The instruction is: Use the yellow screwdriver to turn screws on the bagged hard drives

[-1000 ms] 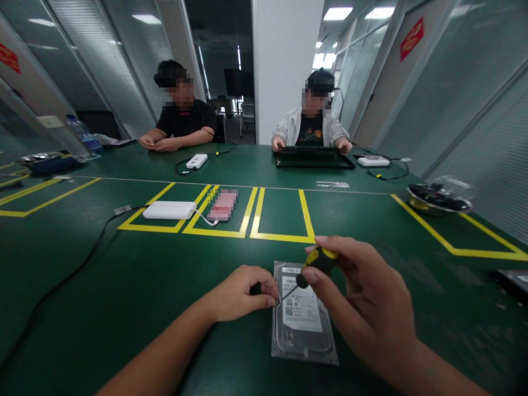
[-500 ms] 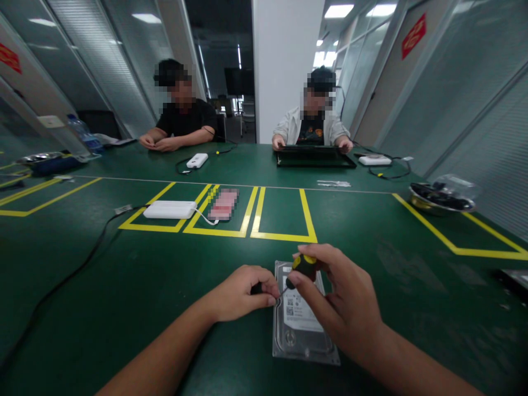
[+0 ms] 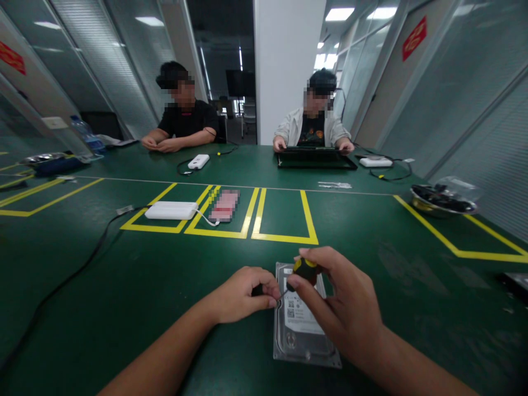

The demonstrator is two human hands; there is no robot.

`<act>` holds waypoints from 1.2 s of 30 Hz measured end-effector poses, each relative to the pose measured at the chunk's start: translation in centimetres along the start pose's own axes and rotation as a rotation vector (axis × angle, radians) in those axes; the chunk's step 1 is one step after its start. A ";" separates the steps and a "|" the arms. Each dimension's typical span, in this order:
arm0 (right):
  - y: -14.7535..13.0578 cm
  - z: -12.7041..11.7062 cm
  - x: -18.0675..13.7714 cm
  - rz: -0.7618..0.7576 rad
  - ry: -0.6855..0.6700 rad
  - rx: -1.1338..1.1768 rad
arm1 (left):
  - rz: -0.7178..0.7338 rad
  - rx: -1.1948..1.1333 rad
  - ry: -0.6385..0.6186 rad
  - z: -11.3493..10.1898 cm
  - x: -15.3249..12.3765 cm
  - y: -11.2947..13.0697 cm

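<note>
A silver hard drive (image 3: 303, 349) with a white label lies flat on the green table in front of me. My right hand (image 3: 350, 297) is closed around the yellow-and-black handle of a screwdriver (image 3: 304, 270), held tilted over the drive. Its thin shaft slants down and left to the drive's left edge. There my left hand (image 3: 247, 291) pinches thumb and fingers together beside the shaft's tip. What sits between those fingertips, if anything, is too small to make out. My right hand hides part of the drive's right side.
Yellow tape rectangles mark the table beyond; a white power bank (image 3: 172, 210) is cabled to a phone (image 3: 225, 205). A metal bowl (image 3: 443, 201) with dark items stands at right, a dark object (image 3: 513, 283) below it. Two people sit opposite, one holding a dark panel (image 3: 317, 159).
Hardly anything differs. The whole view shifts very slightly, while both hands, the screwdriver and the hard drive keep their places relative to one another.
</note>
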State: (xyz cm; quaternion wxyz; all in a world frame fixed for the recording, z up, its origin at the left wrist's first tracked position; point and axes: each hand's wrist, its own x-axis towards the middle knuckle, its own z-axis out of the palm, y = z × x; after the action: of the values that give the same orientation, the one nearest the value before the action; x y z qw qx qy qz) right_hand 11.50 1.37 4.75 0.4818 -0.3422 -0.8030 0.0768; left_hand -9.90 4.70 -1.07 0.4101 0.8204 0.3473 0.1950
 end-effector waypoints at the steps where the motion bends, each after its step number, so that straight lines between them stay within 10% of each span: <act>1: -0.1 0.0 0.1 -0.012 -0.005 -0.002 | 0.002 0.001 0.003 0.0 0.0 0.0; 36: -0.7 -0.8 0.7 -0.089 -0.062 -0.064 | 0.024 -0.004 0.006 0.1 -0.1 -0.1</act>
State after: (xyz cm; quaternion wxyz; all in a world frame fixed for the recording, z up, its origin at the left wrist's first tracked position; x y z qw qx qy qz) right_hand 11.61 1.14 5.97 0.4483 -0.3188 -0.8341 0.0405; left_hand -9.90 4.64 -1.21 0.4084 0.8231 0.3384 0.2032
